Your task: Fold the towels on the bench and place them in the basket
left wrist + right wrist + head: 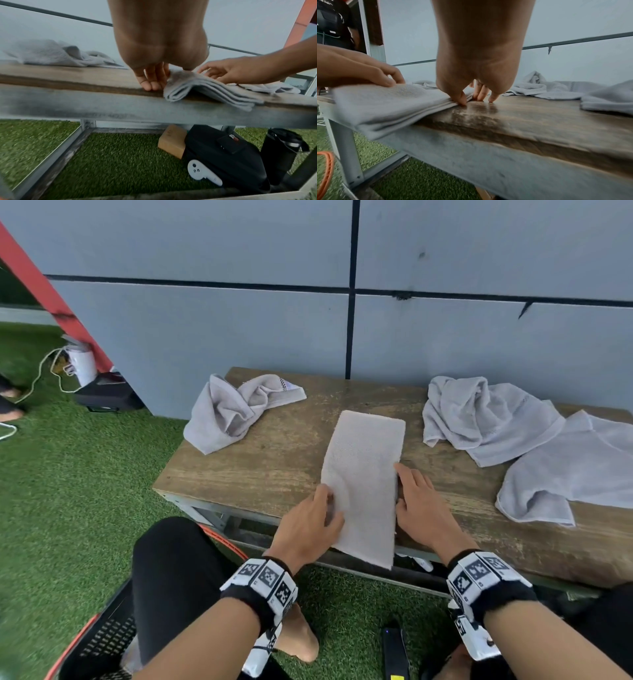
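A grey towel folded into a long strip [363, 474] [205, 89] [385, 105] lies across the middle of the wooden bench [274, 467], its near end hanging over the front edge. My left hand [329, 508] [164, 77] pinches its left edge, thumb on top and fingers against the fold. My right hand [407, 484] [474, 98] sits at the right edge, thumb pressing the layers, fingertips on the wood. Unfolded towels lie crumpled at the left [233, 412], right [479, 416] and far right [575, 470]. The black basket with an orange rim [102, 642] stands on the grass at lower left.
A grey panelled wall runs close behind the bench. Under the bench sit a black bag [223, 155], a white controller [200, 171], a wooden block [171, 142] and a black bottle [281, 148]. My knee [171, 570] is between bench and basket.
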Demonstrator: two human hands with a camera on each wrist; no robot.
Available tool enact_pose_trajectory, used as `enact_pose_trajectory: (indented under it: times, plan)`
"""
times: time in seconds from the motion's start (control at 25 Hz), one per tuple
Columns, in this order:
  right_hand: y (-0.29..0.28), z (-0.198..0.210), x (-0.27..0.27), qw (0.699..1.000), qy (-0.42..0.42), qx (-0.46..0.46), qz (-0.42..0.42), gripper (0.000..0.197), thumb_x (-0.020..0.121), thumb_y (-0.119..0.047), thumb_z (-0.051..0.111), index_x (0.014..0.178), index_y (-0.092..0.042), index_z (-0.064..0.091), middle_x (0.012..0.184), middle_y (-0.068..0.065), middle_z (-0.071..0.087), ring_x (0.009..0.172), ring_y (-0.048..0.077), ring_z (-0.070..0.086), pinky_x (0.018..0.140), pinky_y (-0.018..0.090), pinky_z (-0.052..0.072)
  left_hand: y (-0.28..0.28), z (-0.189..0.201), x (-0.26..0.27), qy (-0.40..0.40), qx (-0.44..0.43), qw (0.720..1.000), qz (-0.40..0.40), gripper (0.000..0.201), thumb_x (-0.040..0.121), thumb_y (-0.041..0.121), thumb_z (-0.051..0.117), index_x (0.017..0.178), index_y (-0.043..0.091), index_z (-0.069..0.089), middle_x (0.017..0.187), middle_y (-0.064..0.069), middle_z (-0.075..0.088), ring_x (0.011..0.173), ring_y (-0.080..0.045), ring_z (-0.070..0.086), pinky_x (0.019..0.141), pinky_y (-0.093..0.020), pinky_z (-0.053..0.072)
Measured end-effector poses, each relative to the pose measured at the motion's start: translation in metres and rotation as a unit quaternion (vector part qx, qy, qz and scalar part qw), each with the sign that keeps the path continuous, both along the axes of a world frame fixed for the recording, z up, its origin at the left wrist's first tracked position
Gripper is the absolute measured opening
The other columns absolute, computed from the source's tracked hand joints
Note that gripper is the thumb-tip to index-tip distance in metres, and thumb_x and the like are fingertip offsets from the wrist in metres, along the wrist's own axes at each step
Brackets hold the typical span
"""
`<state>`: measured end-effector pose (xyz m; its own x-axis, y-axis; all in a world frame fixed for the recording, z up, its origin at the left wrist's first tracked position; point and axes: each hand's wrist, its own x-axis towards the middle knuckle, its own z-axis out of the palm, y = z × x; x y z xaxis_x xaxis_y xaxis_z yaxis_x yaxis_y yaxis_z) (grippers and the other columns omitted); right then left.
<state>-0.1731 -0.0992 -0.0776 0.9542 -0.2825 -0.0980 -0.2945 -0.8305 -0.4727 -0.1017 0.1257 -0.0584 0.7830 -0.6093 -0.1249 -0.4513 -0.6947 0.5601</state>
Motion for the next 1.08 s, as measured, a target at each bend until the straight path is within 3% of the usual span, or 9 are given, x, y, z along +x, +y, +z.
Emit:
enact_pose_trajectory:
  times: [0.12, 0.24, 0.32, 0.48, 0.64, 0.8, 0.96, 1.0, 1.08]
  plan:
    - [-0.005, -0.005, -0.021, 0.999, -0.011, 0.034, 0.026, 0.07, 0.093, -0.008, 0.047, 0.154, -0.029, 0.021, 0.15, -0.002, 0.032, 0.136, 0.022, 0.032, 0.105, 0.037, 0.041, 0.015, -0.006, 0.004, 0.006, -0.037, 0.999, -0.013, 0.047, 0.096, 0.025, 0.047, 0.139, 0.027, 0.027, 0.103, -0.004, 0.057, 0.068, -0.016, 0.053, 0.059, -0.034, 0.045]
    - [-0.009, -0.009, -0.039, 0.997, -0.024, 0.035, 0.061, 0.073, 0.088, -0.007, 0.048, 0.15, -0.039, 0.029, 0.148, -0.006, 0.03, 0.136, 0.02, 0.029, 0.106, 0.039, 0.043, 0.023, -0.013, 0.014, -0.043, 0.096, 0.989, -0.108, 0.094, 0.076, -0.001, 0.06, 0.147, 0.039, 0.015, 0.119, -0.003, 0.031, 0.092, -0.023, 0.048, 0.067, -0.038, 0.054]
    - [-0.009, -0.007, -0.045, 0.996, -0.001, 0.022, 0.089, 0.081, 0.083, -0.01, 0.05, 0.149, -0.048, 0.024, 0.149, -0.009, 0.024, 0.138, 0.021, 0.024, 0.101, 0.039, 0.047, 0.021, -0.016, 0.015, -0.093, 0.149, 0.975, -0.14, 0.104, 0.069, -0.006, 0.065, 0.146, 0.04, 0.013, 0.12, -0.004, 0.025, 0.1, -0.025, 0.043, 0.07, -0.034, 0.055]
    - [-0.002, 0.0, -0.044, 0.982, 0.091, -0.069, 0.152, 0.094, 0.078, -0.034, 0.063, 0.148, -0.056, 0.004, 0.149, -0.007, 0.009, 0.138, 0.028, 0.013, 0.112, 0.048, 0.036, 0.018, -0.017, 0.016, -0.08, 0.12, 0.981, -0.131, 0.096, 0.073, -0.004, 0.063, 0.143, 0.043, 0.017, 0.121, -0.004, 0.025, 0.113, -0.027, 0.044, 0.085, -0.037, 0.056]
    - [0.004, -0.002, -0.042, 0.984, 0.065, -0.115, 0.118, 0.083, 0.083, -0.043, 0.069, 0.148, -0.053, 0.019, 0.147, 0.0, 0.012, 0.135, 0.03, 0.02, 0.116, 0.051, 0.03, 0.027, -0.014, 0.024, 0.026, 0.031, 0.99, -0.133, 0.074, 0.085, 0.005, 0.059, 0.143, 0.039, 0.03, 0.13, 0.0, 0.023, 0.131, -0.027, 0.036, 0.108, -0.044, 0.043]
    - [0.0, -0.003, -0.043, 0.996, 0.0, 0.032, 0.083, 0.04, 0.093, -0.035, 0.061, 0.13, -0.049, 0.054, 0.142, -0.01, 0.022, 0.134, 0.025, 0.025, 0.115, 0.047, 0.031, 0.033, -0.008, 0.03, 0.025, -0.057, 0.993, -0.096, 0.04, 0.099, 0.011, 0.051, 0.137, 0.024, 0.051, 0.129, 0.001, 0.032, 0.098, -0.018, 0.054, 0.095, -0.034, 0.048]
    - [-0.001, 0.004, -0.037, 0.989, -0.07, 0.103, 0.078, 0.023, 0.099, -0.033, 0.056, 0.117, -0.029, 0.07, 0.141, -0.007, 0.045, 0.136, 0.017, 0.036, 0.11, 0.031, 0.025, 0.027, -0.001, 0.032, -0.01, -0.131, 0.986, -0.106, 0.023, 0.101, 0.014, 0.05, 0.12, 0.013, 0.064, 0.125, 0.002, 0.049, 0.101, -0.012, 0.056, 0.085, -0.021, 0.046]
    - [0.002, 0.01, -0.038, 0.984, -0.096, 0.131, 0.078, 0.023, 0.1, -0.033, 0.054, 0.112, -0.024, 0.071, 0.129, -0.01, 0.058, 0.125, 0.012, 0.049, 0.106, 0.029, 0.033, 0.023, 0.003, 0.03, -0.01, -0.149, 0.985, -0.089, 0.022, 0.103, 0.018, 0.048, 0.118, 0.012, 0.063, 0.119, 0.001, 0.055, 0.099, -0.011, 0.057, 0.084, -0.021, 0.046]
    - [0.011, 0.024, -0.042, 0.961, -0.145, 0.235, 0.035, 0.028, 0.102, -0.032, 0.05, 0.085, -0.015, 0.065, 0.077, -0.021, 0.063, 0.071, 0.001, 0.057, 0.069, 0.024, 0.044, 0.014, 0.009, 0.025, 0.01, -0.189, 0.982, -0.001, 0.032, 0.106, 0.033, 0.037, 0.107, 0.011, 0.06, 0.097, -0.006, 0.063, 0.083, -0.017, 0.058, 0.073, -0.031, 0.046]
